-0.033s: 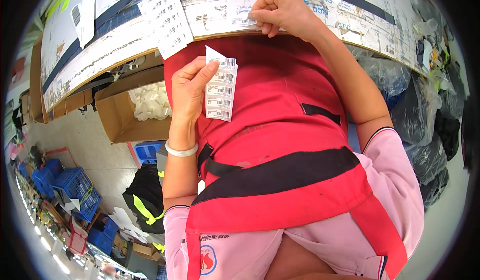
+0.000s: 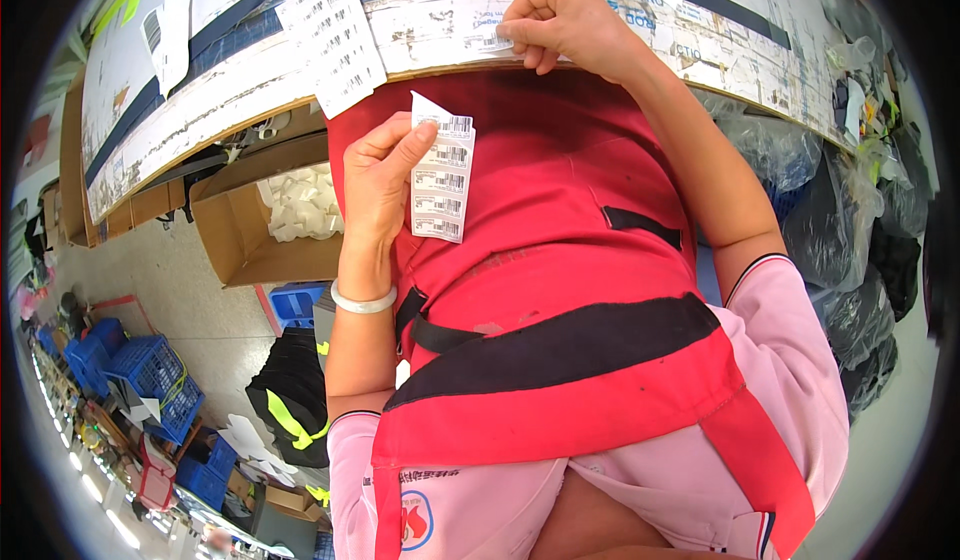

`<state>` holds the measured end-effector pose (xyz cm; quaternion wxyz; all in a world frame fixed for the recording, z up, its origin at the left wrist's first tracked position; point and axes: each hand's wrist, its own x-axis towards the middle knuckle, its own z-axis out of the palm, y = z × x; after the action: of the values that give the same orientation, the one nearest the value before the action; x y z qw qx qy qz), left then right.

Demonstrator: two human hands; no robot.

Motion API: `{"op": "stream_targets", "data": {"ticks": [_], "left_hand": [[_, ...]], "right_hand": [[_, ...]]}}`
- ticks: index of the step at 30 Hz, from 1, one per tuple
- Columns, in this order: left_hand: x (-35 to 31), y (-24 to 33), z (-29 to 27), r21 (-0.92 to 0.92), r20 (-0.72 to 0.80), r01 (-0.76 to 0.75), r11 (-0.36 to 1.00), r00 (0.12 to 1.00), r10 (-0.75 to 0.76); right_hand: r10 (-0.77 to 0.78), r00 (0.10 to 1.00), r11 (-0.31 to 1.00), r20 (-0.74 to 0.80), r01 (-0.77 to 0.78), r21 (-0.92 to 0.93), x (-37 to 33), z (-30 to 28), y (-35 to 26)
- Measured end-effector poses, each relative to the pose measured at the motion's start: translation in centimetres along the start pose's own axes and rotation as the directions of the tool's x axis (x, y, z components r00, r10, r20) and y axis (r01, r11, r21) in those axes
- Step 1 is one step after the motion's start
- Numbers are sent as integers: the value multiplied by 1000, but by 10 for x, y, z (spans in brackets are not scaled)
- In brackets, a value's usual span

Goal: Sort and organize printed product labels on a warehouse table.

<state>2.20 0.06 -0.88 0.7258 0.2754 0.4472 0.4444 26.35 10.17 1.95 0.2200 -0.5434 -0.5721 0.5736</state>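
Barcode sheet: white paper sheet of printed labels [image 2: 335, 35], beyond the left fingers, overhanging the scuffed white tabletop [image 2: 420, 35]; a bump could drag it off.
Left hand [image 2: 382, 170]: thumb and fingers clamped on the white barcode-label strip [image 2: 438, 203].
Strip's tail: hangs below those fingertips before the red cloth apron [image 2: 560, 200]; could snag if swung.
Small white printed label [image 2: 487, 44]: at the right fingertips; uneven pressure might crease it.
Right hand [image 2: 578, 35]: seemingly pinching that label; slipping could skew it.

The left hand [image 2: 378, 175] partly covers the label strip [image 2: 441, 182], some fingertips hidden behind it. The worktable [image 2: 235, 115] is cut off above; distant goods [image 2: 105, 445], lower left, are too blurred to identify.
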Motion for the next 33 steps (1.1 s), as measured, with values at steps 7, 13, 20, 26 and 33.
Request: {"op": "stream_targets", "data": {"ticks": [7, 13, 20, 26, 33], "left_hand": [[0, 0, -1, -3, -3, 15, 1000, 1000, -15], [2, -1, -1, -7, 2, 0, 1000, 1000, 0], [4, -1, 4, -1, 5, 17, 1000, 1000, -17], [1, -9, -9, 25, -53, -34, 999, 998, 36], [4, -3, 0, -55, -15, -24, 998, 1000, 23]], "right_hand": [[-3, 1000, 1000, 0, 3, -18, 1, 1, 0], [-35, 999, 994, -31, 31, -105, 0, 5, -4], [-76, 995, 986, -59, 66, -155, -9, 1, -4], [-174, 956, 985, -237, 166, -53, -25, -59, 13], [-106, 784, 852, -611, -246, -462, -11, -147, 66]]}}
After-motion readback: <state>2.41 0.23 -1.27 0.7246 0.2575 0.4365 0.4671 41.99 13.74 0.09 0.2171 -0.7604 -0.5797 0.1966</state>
